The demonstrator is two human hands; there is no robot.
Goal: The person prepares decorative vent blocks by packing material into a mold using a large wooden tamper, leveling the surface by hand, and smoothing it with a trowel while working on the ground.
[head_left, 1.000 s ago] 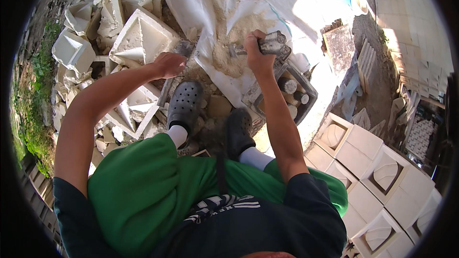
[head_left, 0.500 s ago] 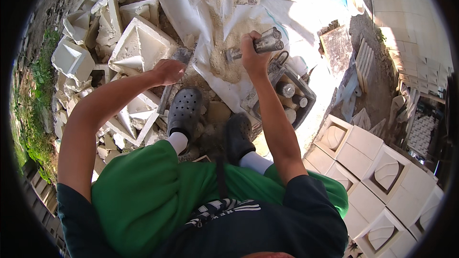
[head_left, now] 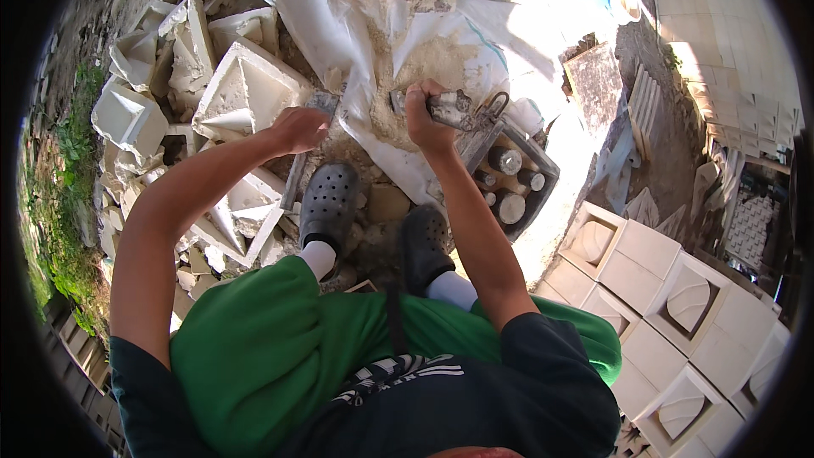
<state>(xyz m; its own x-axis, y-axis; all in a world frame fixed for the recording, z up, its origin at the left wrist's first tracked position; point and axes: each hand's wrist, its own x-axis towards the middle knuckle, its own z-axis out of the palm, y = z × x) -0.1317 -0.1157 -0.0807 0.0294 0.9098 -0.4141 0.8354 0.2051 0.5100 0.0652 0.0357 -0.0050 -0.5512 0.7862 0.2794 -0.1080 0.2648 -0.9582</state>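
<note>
Where the right hand (head_left: 428, 116) grips a grey lobed piece (head_left: 451, 110) above the white sheet (head_left: 339, 13), its long axis runs roughly crosswise. The grey box (head_left: 543, 192) lies rightward, nearest this hand. Left hand (head_left: 298, 130): curled near a grey bar (head_left: 294, 178); grip undeterminable.
</note>
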